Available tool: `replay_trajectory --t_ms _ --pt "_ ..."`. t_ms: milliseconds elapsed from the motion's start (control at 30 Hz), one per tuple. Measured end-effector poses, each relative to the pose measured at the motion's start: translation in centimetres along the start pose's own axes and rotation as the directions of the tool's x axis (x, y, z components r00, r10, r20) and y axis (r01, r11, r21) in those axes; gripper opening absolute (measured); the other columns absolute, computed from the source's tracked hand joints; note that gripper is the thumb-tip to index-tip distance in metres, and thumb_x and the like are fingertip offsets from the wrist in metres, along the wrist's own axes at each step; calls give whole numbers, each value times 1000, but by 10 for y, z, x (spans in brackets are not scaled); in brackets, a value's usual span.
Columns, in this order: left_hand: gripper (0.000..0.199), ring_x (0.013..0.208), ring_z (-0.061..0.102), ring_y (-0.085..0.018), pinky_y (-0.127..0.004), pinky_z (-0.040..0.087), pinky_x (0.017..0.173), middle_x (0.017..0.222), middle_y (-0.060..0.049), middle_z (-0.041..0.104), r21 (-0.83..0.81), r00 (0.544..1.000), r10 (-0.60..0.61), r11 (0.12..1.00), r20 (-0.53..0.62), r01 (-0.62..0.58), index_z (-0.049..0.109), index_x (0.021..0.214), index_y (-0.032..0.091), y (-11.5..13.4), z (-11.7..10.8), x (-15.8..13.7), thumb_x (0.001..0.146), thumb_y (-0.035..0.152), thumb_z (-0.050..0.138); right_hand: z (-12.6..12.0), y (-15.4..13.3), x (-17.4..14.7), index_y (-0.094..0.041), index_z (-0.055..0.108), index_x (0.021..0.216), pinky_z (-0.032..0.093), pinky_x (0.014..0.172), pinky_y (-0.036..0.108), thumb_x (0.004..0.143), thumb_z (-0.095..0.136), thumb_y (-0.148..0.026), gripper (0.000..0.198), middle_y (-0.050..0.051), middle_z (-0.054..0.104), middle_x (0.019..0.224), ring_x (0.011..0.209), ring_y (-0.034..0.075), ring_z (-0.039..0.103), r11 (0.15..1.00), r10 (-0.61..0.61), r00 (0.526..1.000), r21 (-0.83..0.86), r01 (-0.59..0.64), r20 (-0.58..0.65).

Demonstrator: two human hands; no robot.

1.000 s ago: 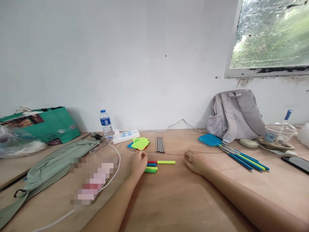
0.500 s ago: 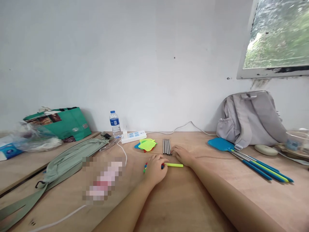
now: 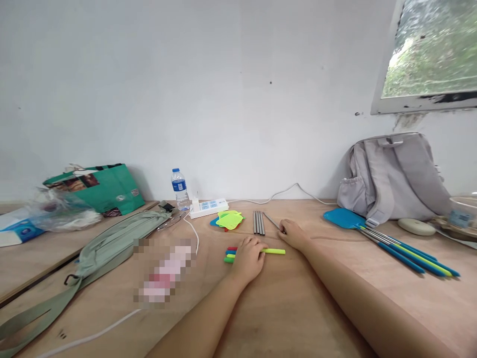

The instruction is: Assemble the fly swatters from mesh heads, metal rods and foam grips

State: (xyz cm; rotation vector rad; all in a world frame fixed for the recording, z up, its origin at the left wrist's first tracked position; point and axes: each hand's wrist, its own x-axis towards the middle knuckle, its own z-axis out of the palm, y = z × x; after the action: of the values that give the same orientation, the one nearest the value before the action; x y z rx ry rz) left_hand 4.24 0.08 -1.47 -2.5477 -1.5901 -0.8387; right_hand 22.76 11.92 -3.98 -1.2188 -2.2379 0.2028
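My left hand [image 3: 248, 258] is closed around a yellow-green plastic handle tube [image 3: 276, 251] above the wooden table. Beside and partly under this hand lie several more handle tubes, among them a red tube [image 3: 231, 248] and a green tube [image 3: 228, 260]. My right hand [image 3: 294, 233] pinches the near end of a thin metal rod [image 3: 271, 219], which slants away to the left. Left of that rod several metal rods [image 3: 258, 223] lie side by side. Further left is a pile of fly swatter heads [image 3: 230, 220], yellow-green on top with blue and red edges showing.
Assembled fly swatters [image 3: 402, 248] lie at the right, before a grey backpack [image 3: 391, 179]. A power strip [image 3: 208, 207] and a water bottle [image 3: 180, 190] stand by the wall. A grey-green strap bag [image 3: 115, 243], a green bag [image 3: 108, 189] and a blurred-out object [image 3: 167, 273] are left.
My right hand has drawn one metal rod away from the row, to the right. My left hand has shifted slightly, and the handle tubes beside it show more. The view has moved a little.
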Motion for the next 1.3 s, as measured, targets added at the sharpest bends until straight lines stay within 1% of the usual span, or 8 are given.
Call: replay_trajectory --t_ms 300,467,500,567,633,733,1067,1300 --pt "29 94 48 -19 -34 37 83 94 -1 63 -75 999 38 997 30 -36 59 99 23 -2 1 2 76 10 47 -19 30 -21 -17 54 70 36 72 33 74 44 -17 11 9 54 75 75 20 50 929 310 943 248 -273 -122" --pt "28 95 47 -18 -33 38 83 96 -1 61 -125 996 73 989 -44 -78 56 104 24 1 -3 2 78 14 49 -28 13 -59 -19 54 76 37 54 29 83 29 -37 31 2 48 62 56 16 46 821 433 889 471 -321 -149" --pt "27 94 47 -18 -33 38 82 96 -1 61 -135 995 78 987 -66 -86 55 103 24 2 -4 2 79 14 49 -29 5 -68 -20 54 74 37 51 28 82 30 -41 33 0 45 59 53 14 43 778 440 888 552 -300 -137" --pt "24 93 48 -18 -32 38 82 95 -1 60 -154 991 95 982 -95 -109 56 100 23 3 -5 1 79 15 48 -33 -14 -84 -20 52 66 36 49 26 74 49 -46 27 -2 42 56 51 12 41 504 456 888 837 -211 -51" --pt "21 93 48 -18 -32 37 82 95 -1 60 -169 987 120 976 -107 -137 56 97 23 4 -6 1 80 15 48 -37 -33 -94 -19 54 65 36 48 23 65 64 -40 23 -3 42 57 52 10 40 243 457 889 957 -160 33" --pt "21 92 48 -17 -32 38 82 94 -1 60 -191 983 140 968 -116 -160 55 98 22 4 -7 0 80 15 48 -44 -53 -97 -20 56 67 37 49 22 58 71 -32 22 -3 45 58 54 9 43 78 468 883 992 -97 50" --pt "21 96 49 -17 -31 41 84 99 -5 55 -306 977 132 935 -170 -180 48 104 20 11 -8 -5 83 18 43 -58 -53 -96 -20 55 72 44 63 26 61 70 -25 20 -3 53 67 62 11 53 107 376 926 991 -75 29" --pt "21 95 50 -17 -32 42 83 98 -6 55 -330 976 150 924 -158 -195 46 105 19 14 -10 -8 85 20 41 -64 -42 -98 -20 54 79 46 71 32 66 68 -30 22 0 60 70 70 16 59 308 366 931 944 -122 1"
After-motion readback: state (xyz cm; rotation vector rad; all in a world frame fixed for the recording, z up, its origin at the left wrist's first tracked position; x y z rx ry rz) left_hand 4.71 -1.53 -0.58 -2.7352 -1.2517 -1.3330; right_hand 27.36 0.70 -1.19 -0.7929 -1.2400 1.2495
